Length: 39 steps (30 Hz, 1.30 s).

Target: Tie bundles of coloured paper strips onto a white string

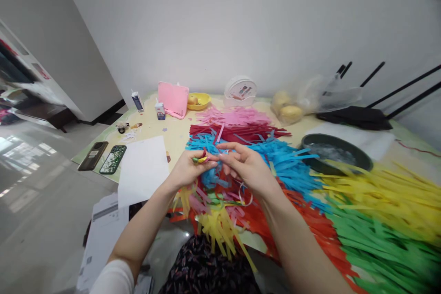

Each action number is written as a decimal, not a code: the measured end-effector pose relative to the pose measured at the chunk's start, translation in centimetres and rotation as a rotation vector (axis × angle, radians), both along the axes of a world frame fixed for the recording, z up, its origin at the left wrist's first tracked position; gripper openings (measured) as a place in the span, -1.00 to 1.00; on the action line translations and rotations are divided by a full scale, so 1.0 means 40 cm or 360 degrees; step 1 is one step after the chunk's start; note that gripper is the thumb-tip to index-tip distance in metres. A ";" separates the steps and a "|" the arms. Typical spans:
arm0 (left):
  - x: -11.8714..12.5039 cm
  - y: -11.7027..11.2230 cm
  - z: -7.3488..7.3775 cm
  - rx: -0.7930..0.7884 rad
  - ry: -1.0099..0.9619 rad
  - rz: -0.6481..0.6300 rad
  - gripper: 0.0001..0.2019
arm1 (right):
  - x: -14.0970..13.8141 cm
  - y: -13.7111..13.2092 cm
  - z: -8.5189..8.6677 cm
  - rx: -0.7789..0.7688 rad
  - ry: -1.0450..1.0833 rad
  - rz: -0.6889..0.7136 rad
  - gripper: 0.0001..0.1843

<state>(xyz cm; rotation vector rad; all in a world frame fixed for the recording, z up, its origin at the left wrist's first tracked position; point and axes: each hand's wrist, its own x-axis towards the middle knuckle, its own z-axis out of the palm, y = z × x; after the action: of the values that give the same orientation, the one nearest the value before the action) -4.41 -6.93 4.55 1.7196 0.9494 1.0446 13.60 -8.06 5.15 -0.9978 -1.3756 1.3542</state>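
My left hand [188, 167] is closed around a small twisted bundle of coloured paper strips [201, 160], with yellow, green and dark red showing. Close against it, my right hand [246, 163] pinches at a thin pink paper strip [220, 133] that sticks up between the fingertips. What exactly lies between the fingers is partly hidden. Below both hands hangs a fringe of yellow strips [218, 227] mixed with pink and green ones. Blue paper strips [289, 165] lie under and behind the hands, and orange-red strips [310, 220] spread beside my right forearm.
Dark red strips [241, 133] and pink strips [237, 115] lie farther back. Green strips [386, 248], yellow strips [389, 193] and a dark bowl [365, 164] are at right. White paper [143, 170] and two phones [113, 159] [92, 156] lie left; a pink tablet case [173, 98] stands behind.
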 end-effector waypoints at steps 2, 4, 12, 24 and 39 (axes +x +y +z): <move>0.005 -0.001 -0.002 -0.0031 0.0030 0.0004 -0.68 | 0.003 0.004 -0.001 -0.0030 -0.0019 0.0005 -0.53; 0.008 0.003 -0.009 -0.0075 0.0041 0.0008 -0.68 | 0.010 0.006 0.004 0.0015 -0.0031 -0.0115 -0.56; -0.065 0.045 -0.002 -0.0078 -0.0168 0.0279 -0.67 | 0.062 0.011 0.043 0.0420 0.0648 -0.0863 -0.72; -0.048 -0.012 0.011 -0.0659 -0.0405 -0.0452 -0.58 | -0.095 0.026 0.036 0.0367 -0.0171 0.0204 -0.67; -0.050 0.002 -0.024 -0.0523 -0.0850 0.0320 -0.61 | -0.055 0.007 0.019 0.0687 -0.0490 -0.0429 -0.66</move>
<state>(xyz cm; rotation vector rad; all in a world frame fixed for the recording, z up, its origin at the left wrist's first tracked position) -6.40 -6.84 3.60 1.0161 0.8906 1.3091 11.38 -7.78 5.90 -1.0732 -1.6054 0.6823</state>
